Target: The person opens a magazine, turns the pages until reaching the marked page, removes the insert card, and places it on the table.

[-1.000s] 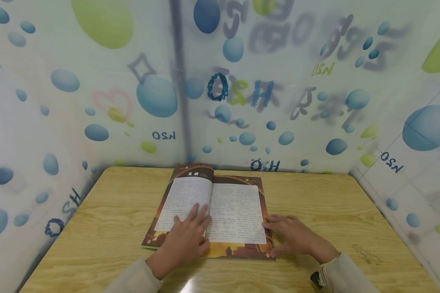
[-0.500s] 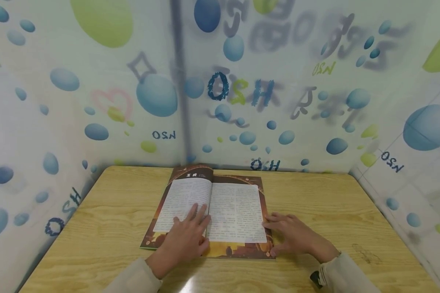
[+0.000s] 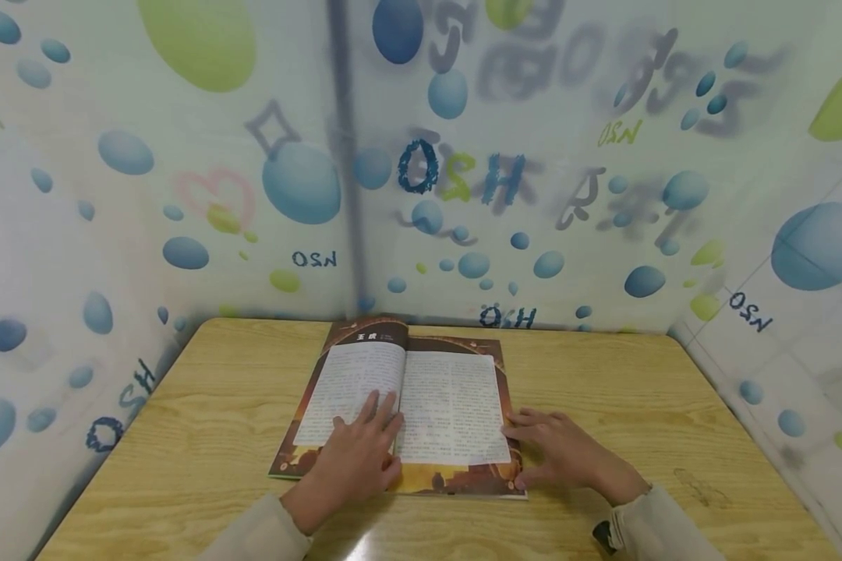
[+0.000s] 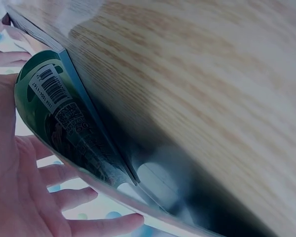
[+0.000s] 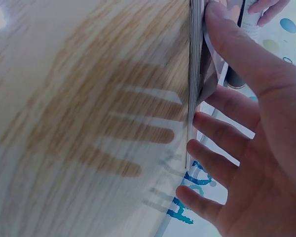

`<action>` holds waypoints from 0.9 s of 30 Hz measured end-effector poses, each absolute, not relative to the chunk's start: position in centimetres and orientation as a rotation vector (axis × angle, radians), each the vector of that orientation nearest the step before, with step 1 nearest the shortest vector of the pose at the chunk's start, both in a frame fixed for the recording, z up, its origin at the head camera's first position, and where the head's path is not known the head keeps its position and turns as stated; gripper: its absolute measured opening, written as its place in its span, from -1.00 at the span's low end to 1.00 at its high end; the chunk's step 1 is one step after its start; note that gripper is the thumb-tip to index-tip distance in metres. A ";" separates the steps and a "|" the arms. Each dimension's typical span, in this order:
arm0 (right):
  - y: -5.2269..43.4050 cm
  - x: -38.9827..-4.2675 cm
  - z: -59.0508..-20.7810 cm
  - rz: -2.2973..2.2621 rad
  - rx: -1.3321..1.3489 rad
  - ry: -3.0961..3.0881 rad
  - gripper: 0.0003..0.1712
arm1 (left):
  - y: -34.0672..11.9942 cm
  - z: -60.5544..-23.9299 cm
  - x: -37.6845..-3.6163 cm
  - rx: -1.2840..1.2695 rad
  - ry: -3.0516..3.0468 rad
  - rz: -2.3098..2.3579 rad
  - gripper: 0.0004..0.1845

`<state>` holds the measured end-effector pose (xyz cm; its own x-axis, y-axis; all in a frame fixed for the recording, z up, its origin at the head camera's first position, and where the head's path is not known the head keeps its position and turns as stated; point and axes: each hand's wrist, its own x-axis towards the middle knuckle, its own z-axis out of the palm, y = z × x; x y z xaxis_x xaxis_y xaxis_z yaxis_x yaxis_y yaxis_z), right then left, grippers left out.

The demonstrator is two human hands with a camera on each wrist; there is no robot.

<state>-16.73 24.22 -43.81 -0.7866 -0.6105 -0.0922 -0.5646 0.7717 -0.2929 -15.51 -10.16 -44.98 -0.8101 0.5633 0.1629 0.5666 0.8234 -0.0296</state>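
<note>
An open magazine (image 3: 452, 405) lies on the wooden table (image 3: 603, 374), its pages printed with text inside dark brown borders. My left hand (image 3: 358, 452) rests on the left page near the fold, fingers spread and fairly straight. The left wrist view shows the green back cover (image 4: 44, 103) with a barcode, bowed away from the tabletop. At the magazine's right edge is my right hand (image 3: 561, 452), its fingertips by the margin and its thumb at the lower corner. In the right wrist view, a page edge (image 5: 209, 84) bends out between the thumb and index finger, which stand apart.
Pale walls (image 3: 421, 257) with blue and green drops and lettering close in the back and both sides of the table. A dark band (image 3: 603, 536) sits at the right sleeve's cuff. A faint drawn mark (image 3: 702, 487) lies on the tabletop to the right.
The left page has settled slightly lower and to the left. Both hands stay almost in place.
</note>
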 end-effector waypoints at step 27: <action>23.7 -16.8 -44.8 -0.251 -1.043 2.942 -0.20 | -9.7 -45.1 -15.4 -0.930 -2.728 0.050 0.04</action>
<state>-16.75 23.69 -44.75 -0.7780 -0.6267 0.0442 -0.6251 0.7653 -0.1537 -15.44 -9.66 -45.14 -0.7620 0.6048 0.2314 0.5959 0.7948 -0.1148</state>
